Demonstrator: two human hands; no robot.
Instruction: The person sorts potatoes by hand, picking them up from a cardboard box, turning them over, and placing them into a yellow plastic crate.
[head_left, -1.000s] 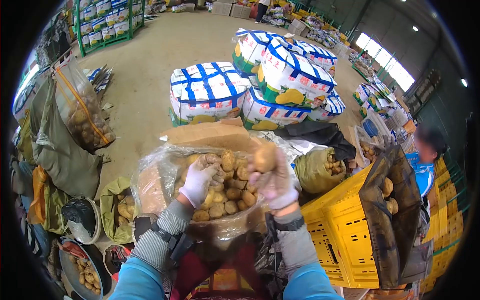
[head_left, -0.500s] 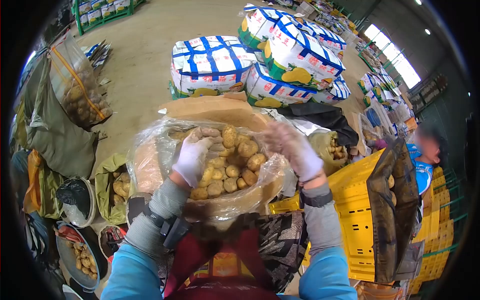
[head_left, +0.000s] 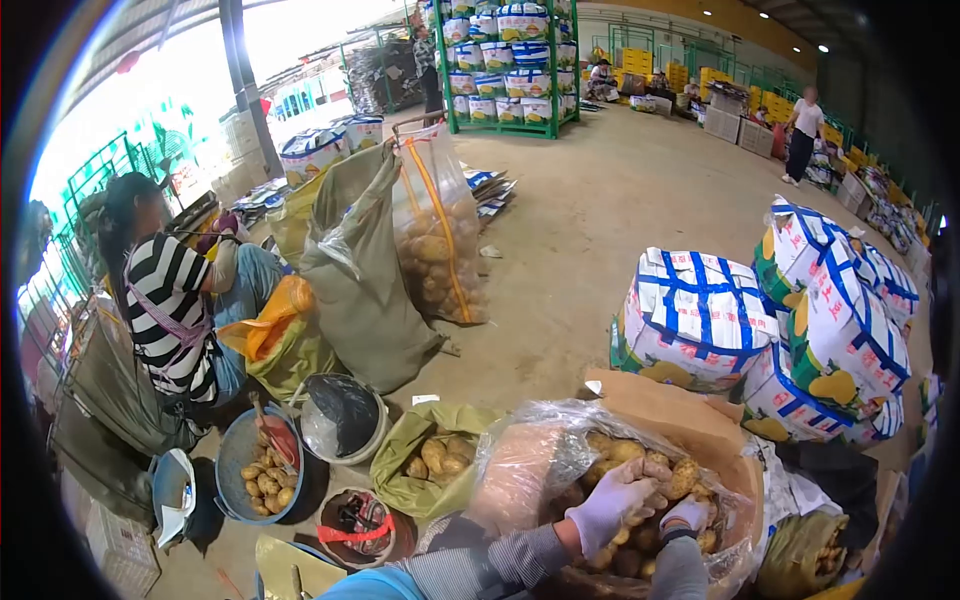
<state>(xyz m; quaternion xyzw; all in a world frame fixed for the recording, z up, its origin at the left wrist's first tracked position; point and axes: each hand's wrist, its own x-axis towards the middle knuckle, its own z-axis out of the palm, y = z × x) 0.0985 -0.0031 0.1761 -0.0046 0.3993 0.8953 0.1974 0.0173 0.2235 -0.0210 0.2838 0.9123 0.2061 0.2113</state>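
A plastic-lined cardboard box [head_left: 730, 425] holds a heap of potatoes [head_left: 627, 450]. Over the middle of the heap is my left hand [head_left: 612, 508], in a white glove with dirty fingertips. Its fingers are curled together, and what they hold, if anything, I cannot make out. Just to the right, my gloved right hand [head_left: 688, 514] reaches down among the potatoes, its fingers largely hidden. One upright potato [head_left: 684, 478] sits right above it. Clear plastic film [head_left: 545, 425] is folded out over the box's left side.
A green sack of potatoes [head_left: 395, 470], a white bucket [head_left: 375, 445] and a blue tub of potatoes [head_left: 232, 470] stand to the left. A person in stripes [head_left: 165, 290] sits beyond them. Packed white-and-blue bags [head_left: 690, 320] are stacked at the right. Tall sacks [head_left: 350, 270] stand ahead.
The view has swung left, so the box now appears at lower right. My right hand has come down from beside the box's right edge into the potatoes, close to my left hand.
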